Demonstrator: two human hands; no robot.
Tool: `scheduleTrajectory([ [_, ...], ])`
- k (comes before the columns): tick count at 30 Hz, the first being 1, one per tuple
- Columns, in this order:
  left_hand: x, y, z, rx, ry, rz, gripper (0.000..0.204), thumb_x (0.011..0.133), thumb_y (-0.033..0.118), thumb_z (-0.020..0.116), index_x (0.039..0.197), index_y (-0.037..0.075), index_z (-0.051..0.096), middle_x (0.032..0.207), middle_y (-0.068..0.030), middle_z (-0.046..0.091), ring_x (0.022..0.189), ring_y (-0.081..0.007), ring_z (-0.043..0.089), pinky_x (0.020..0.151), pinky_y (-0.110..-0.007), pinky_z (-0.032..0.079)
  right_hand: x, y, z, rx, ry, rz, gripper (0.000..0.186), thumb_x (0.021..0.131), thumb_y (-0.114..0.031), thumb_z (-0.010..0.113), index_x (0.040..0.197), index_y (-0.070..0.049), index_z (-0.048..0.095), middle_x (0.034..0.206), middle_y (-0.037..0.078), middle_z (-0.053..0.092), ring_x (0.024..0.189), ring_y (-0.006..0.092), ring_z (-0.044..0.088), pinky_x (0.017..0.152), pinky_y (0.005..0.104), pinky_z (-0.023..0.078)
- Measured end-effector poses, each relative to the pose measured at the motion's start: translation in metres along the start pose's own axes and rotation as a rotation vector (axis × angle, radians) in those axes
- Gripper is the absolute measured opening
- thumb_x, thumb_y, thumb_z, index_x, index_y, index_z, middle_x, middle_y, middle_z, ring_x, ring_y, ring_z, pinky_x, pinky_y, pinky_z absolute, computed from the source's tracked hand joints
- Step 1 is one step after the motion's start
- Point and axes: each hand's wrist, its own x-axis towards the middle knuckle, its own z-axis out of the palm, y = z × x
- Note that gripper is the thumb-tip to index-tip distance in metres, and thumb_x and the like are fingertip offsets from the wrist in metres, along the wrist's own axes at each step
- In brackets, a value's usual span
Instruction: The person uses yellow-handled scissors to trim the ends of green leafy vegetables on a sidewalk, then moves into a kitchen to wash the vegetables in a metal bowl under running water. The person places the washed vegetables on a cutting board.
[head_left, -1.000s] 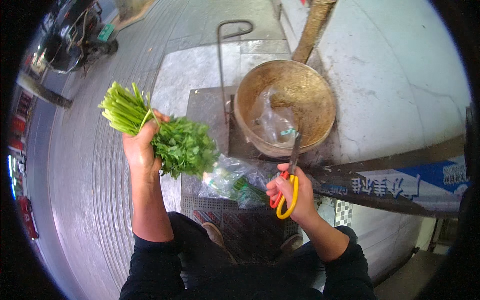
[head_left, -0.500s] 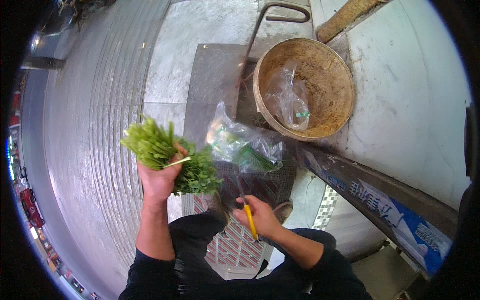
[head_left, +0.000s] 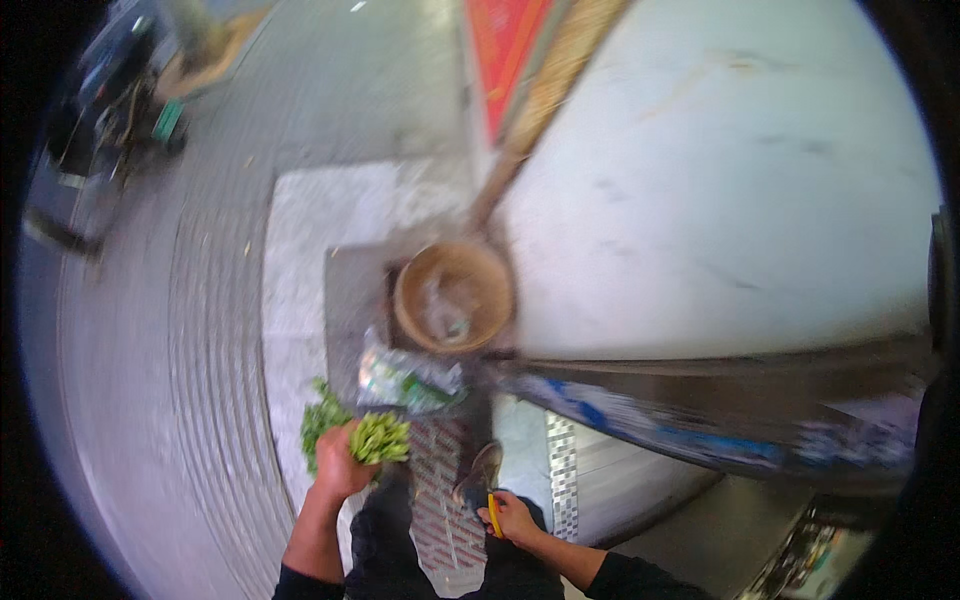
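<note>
My left hand point(head_left: 340, 468) grips a bunch of green leafy stalks point(head_left: 365, 437), cut stem ends facing up and leaves hanging to the left. My right hand point(head_left: 512, 517) is closed on yellow-handled scissors point(head_left: 493, 513), held low beside my legs. A round brown basket point(head_left: 455, 296) with a clear plastic bag inside stands farther ahead. A clear plastic bag with greens point(head_left: 410, 378) lies between the basket and my hands. The picture is blurred by motion.
A white wall point(head_left: 720, 180) fills the right side. A long counter edge with blue markings point(head_left: 700, 430) runs along the lower right. A ribbed grey pavement point(head_left: 170, 380) spreads to the left. A patterned mat point(head_left: 438, 480) lies under my feet. A parked cart point(head_left: 110, 110) stands far left.
The view has swung up and back, so the basket now looks smaller and farther away. My left hand turned the bunch so its stem ends face up. My right hand dropped lower with the scissors.
</note>
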Motion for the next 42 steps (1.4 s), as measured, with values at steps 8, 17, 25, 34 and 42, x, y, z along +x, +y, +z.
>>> scheduleTrajectory([
  [8,-0.008,0.129,-0.051,-0.171,-0.257,-0.043,0.042,0.057,0.019,0.075,0.097,0.010,0.067,0.082,-0.0139,0.068,0.077,-0.0348,0.066,0.071,-0.040,0.053,-0.111,0.002,-0.092,-0.107,0.421,-0.009,0.069,0.073,-0.037,0.072,0.124,0.005,0.050,0.092,0.018,0.067,0.063,0.0222,0.068,0.056,0.0310,0.055],
  [17,0.002,0.231,-0.020,0.180,-0.783,0.310,0.049,0.066,0.037,0.076,0.103,0.007,0.065,0.090,-0.0159,0.067,0.082,-0.0333,0.065,0.075,-0.047,0.051,-0.155,0.102,-0.114,0.332,0.765,0.166,0.034,0.071,-0.039,0.071,0.069,-0.005,0.067,0.061,0.008,0.066,0.055,0.0179,0.065,0.050,0.0317,0.050],
  [25,0.009,0.286,0.012,0.170,-0.841,0.408,0.048,0.055,0.030,0.080,0.093,0.003,0.067,0.077,-0.0188,0.066,0.078,-0.0371,0.066,0.070,-0.046,0.052,-0.110,0.116,-0.155,0.256,0.976,0.229,0.044,0.070,-0.044,0.068,0.087,-0.003,0.070,0.086,0.020,0.068,0.082,0.0364,0.066,0.073,0.0412,0.052],
  [34,-0.049,0.388,0.058,0.252,-0.862,0.222,0.052,0.061,0.037,0.079,0.101,0.006,0.066,0.088,-0.0184,0.068,0.084,-0.0346,0.066,0.076,-0.043,0.052,-0.089,-0.046,-0.394,0.406,1.318,-0.452,0.053,0.070,-0.024,0.072,0.118,-0.007,0.058,0.104,0.018,0.065,0.098,0.0347,0.062,0.084,0.0392,0.049],
  [42,-0.049,0.439,0.103,0.715,-0.881,0.488,0.046,0.073,0.043,0.063,0.112,0.019,0.061,0.106,-0.0101,0.064,0.096,-0.0326,0.061,0.078,-0.047,0.048,-0.068,-0.144,-0.502,0.524,1.023,-0.713,0.038,0.074,-0.015,0.062,0.112,-0.007,0.059,0.095,0.020,0.065,0.087,0.0380,0.064,0.076,0.0421,0.052],
])
